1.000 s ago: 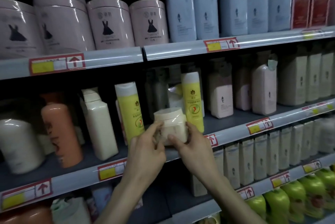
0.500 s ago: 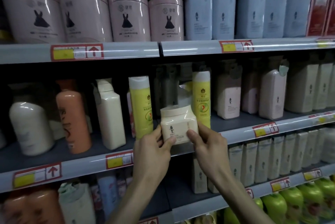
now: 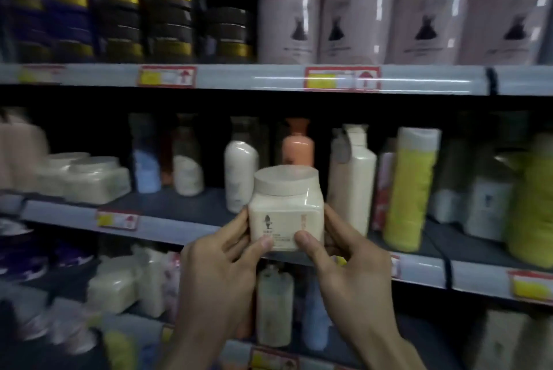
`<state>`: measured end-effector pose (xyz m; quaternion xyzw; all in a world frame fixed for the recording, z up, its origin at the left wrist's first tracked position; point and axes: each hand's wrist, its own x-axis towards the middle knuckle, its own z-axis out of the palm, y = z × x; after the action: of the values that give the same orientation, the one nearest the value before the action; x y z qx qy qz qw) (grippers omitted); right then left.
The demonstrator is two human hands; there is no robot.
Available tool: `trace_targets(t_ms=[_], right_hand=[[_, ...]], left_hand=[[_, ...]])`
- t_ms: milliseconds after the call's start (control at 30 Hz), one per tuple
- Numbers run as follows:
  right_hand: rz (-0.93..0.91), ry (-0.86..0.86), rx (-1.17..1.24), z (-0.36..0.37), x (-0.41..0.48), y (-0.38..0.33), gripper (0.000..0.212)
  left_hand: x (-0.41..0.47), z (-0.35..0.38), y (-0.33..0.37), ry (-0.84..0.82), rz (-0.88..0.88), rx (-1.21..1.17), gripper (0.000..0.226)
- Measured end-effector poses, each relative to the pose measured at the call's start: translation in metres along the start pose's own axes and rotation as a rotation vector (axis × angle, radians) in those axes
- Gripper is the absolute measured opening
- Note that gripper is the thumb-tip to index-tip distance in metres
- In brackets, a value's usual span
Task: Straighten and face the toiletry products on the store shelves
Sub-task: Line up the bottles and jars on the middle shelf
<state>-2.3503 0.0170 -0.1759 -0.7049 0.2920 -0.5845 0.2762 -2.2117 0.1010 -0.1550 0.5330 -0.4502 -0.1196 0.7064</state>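
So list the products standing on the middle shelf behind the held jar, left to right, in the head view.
White rounded bottle → orange bottle → cream pump bottle → yellow bottle. The cream jar sits in front of them.

Dim light; grey metal store shelves run in tiers, red-and-yellow price tags on their glossy front rails.
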Motion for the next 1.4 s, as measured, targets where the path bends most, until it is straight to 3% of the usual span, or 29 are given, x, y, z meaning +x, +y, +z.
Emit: trace_targets(t_ms=[400,567,800,1100,1267,1400], right_hand=[[-0.226,-0.366,-0.018,0.224,0.03,-0.062,0.061],[-0.234,-0.417,0.028,0.311,0.054,-0.084,0.049],[-0.319,-0.445,-0.088,0.412,0.109,-0.084,0.051],[-0.251,-0.589,-0.372,0.472,0.155,-0.078,0.05],[-0.203,-0.676,-0.427,0.484,0.156,-0.082,0.072],[-0.215,-0.711,-0.441,0.476,0.153,-0.085,0.075]], left_hand=[[0.066,-0.201,-0.03,0.346,0.084,0.237,0.048],[0.121,-0.263,-0.034,0.356,0.138,0.298,0.048],[0.215,-0.327,-0.064,0.308,0.131,0.393,0.047],[0.296,-0.368,-0.108,0.185,0.116,0.471,0.04],[0.304,-0.383,-0.12,0.312,0.108,0.494,0.038],[0.299,-0.378,-0.123,0.471,0.01,0.457,0.034]])
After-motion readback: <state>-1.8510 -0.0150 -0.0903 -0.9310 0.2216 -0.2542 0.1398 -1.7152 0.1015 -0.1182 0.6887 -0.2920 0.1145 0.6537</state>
